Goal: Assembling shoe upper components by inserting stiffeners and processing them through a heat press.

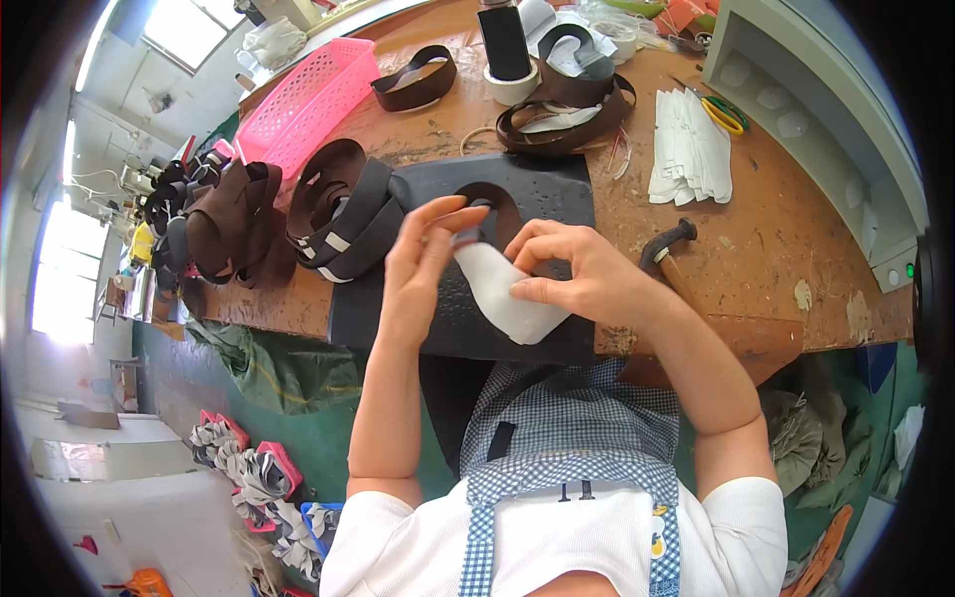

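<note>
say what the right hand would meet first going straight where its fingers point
Beyond the white piece the right hand pinches, the left hand looks first in line, though depth is unclear.

2 bare forearms (388, 413) extended forward, left hand (411, 274) upright, fingers (435, 211) curled inward, right hand (592, 274) angled leftward, fingers pinched

Above a mat (562, 179) on a workbench (786, 244), a piece of material (502, 294) is held. From the mat, coiled straps (371, 224) are placed at ten o'clock, a basket (313, 104) behind them; a phone (505, 45) is propped at twelve, stacked strips (689, 154) are laid at two beside scissors (726, 114), a hammer (668, 239) at three.
</note>
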Tool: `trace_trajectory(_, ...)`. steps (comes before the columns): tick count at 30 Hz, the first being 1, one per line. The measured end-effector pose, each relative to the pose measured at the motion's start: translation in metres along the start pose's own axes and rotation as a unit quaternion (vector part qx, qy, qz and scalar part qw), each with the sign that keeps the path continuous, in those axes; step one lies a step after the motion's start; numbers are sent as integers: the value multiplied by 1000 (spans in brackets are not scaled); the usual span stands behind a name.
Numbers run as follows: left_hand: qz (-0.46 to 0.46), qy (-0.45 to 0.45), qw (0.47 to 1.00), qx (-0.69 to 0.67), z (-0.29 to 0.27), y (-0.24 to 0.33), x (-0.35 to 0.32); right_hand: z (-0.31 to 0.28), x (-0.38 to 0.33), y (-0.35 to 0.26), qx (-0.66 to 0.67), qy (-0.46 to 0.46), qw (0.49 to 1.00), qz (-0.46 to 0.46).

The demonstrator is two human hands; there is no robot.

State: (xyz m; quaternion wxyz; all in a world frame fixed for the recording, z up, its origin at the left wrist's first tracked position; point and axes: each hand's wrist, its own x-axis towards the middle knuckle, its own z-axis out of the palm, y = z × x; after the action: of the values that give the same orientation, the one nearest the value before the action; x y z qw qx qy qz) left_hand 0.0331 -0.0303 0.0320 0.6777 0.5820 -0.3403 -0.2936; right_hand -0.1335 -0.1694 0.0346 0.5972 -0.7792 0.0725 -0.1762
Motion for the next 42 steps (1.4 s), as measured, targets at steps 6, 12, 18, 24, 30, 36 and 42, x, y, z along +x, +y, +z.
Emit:
trace_trajectory(6, 9, -265, 957, 120, -8, 9, 12, -21, 20, -30, -134, -86, 983, -91)
trace_trajectory(12, -46, -206, 977, 36, -22, -12, 17, -24, 32, -24, -105, -58, 989, -82)
trace_trajectory(18, 89, -201, 971, 93, -14, 4, 10, -13, 41, -9, -128, -68, 985, -97)
trace_trajectory(24, 54, -139, 986, 76, -30, -4, 4, -1, 18, -16, -57, 143, 980, -123)
trace_trajectory(30, 9, -82, 997, 9, -32, -9, -9, 48, -42, 8, -61, 253, 960, -98)
trace_trajectory(36, -7, -108, 992, 68, -6, -8, -8, 53, -27, 15, -440, 230, 805, -325)
trace_trajectory(42, -17, -152, 980, 128, -2, -1, -12, 34, -23, 24, -488, 223, 779, -325)
